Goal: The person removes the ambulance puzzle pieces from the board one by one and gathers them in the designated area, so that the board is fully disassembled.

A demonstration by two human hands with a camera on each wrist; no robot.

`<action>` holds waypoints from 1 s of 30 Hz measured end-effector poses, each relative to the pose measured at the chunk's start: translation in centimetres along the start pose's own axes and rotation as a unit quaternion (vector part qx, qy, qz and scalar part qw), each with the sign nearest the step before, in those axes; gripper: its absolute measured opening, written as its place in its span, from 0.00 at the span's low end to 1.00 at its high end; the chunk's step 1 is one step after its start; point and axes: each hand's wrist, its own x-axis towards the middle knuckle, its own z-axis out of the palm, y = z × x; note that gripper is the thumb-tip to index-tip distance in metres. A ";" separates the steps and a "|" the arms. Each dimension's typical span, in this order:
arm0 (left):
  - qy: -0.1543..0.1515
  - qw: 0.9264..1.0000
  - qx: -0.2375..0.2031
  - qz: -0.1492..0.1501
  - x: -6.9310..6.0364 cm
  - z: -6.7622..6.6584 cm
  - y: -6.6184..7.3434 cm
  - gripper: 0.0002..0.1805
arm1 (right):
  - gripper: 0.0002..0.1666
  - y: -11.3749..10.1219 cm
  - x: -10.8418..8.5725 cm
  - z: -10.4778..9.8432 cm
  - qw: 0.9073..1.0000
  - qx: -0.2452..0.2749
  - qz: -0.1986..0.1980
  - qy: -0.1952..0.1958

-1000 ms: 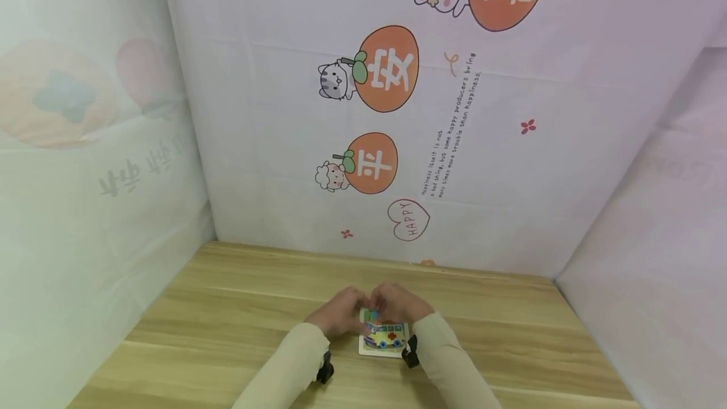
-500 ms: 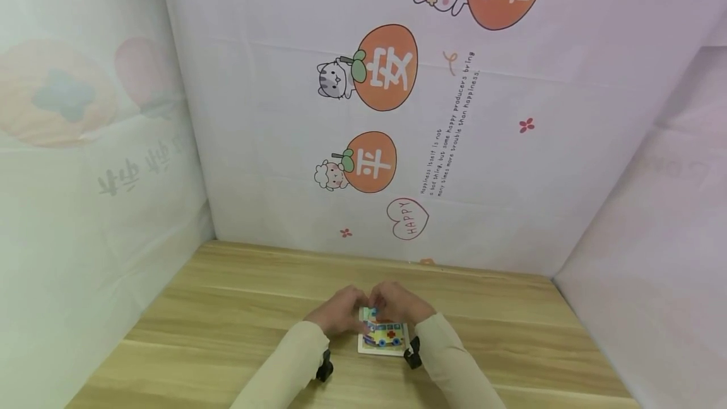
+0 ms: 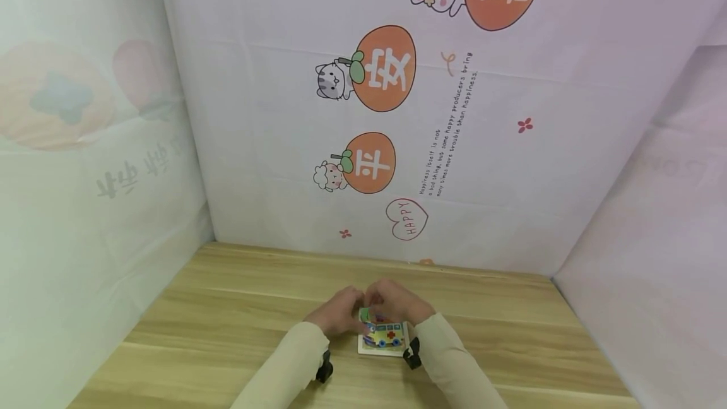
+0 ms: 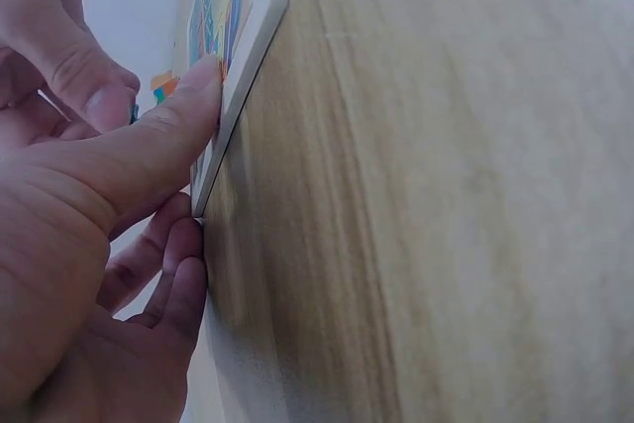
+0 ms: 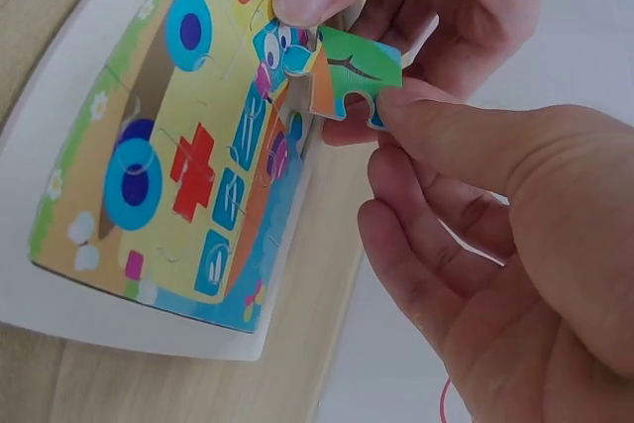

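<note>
A small jigsaw puzzle board (image 5: 59, 309) with a white rim lies on the table, showing a yellow ambulance picture (image 5: 178, 175). In the right wrist view, my right hand (image 3: 394, 302) pinches a green and orange puzzle piece (image 5: 359, 64) between thumb and fingers. The piece is tilted above the board's far corner, beside a gap in the picture. My left hand (image 3: 339, 312) grips the board at its left side. Its thumb (image 4: 168, 136) presses on the picture's edge while the other fingers curl at the board's side. The two hands nearly meet, partly hiding that corner.
The board lies on a wood-grain table (image 3: 255, 308). White printed cloth walls (image 3: 272, 144) stand behind and at both sides. A black wrist strap (image 3: 325, 368) sits on the left sleeve, another (image 3: 413, 353) on the right.
My right hand has shifted slightly left, and the green piece in its fingers has turned and moved toward the board's upper left corner. The left hand and the board stay nearly still.
</note>
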 end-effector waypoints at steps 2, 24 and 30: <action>-0.001 1.000 0.001 -0.001 0.0 0.0 0.0 0.24 | 0.06 0.0 0.1 -0.1 1.000 0.000 -0.001 -0.003; -0.001 1.000 -0.002 -0.023 0.0 0.1 -0.3 0.28 | 0.05 2.1 -2.1 -6.6 0.997 -0.077 0.031 0.007; 0.003 1.000 0.002 -0.016 0.0 0.1 -0.2 0.28 | 0.04 3.7 -2.8 -9.0 0.998 -0.054 0.035 0.011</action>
